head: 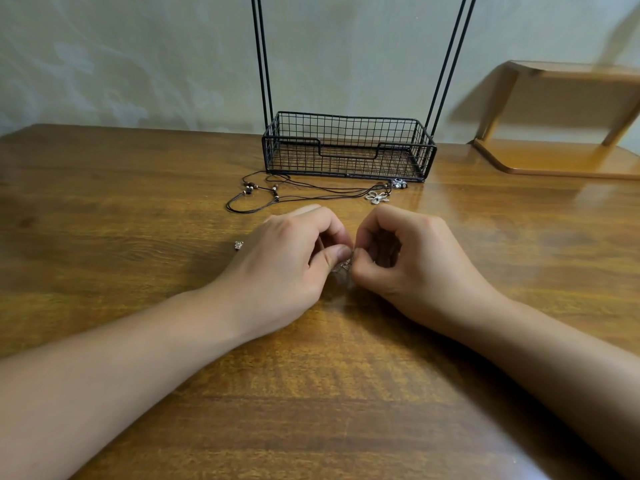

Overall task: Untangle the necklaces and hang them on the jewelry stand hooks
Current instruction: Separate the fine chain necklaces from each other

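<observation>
Both hands' fingers [341,252] pinch a silver chain [344,264] (tangled) between thumbs.

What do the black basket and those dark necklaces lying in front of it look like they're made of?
The black wire-grid basket looks like thin metal rod with a matte black coating. The dark cord necklaces seem to be thin cord, maybe leather or waxed string, with small beads and a shiny silvery flower pendant.

No text, label, brand or number seems readable anywhere, though the view is somewhat blurred.
</observation>
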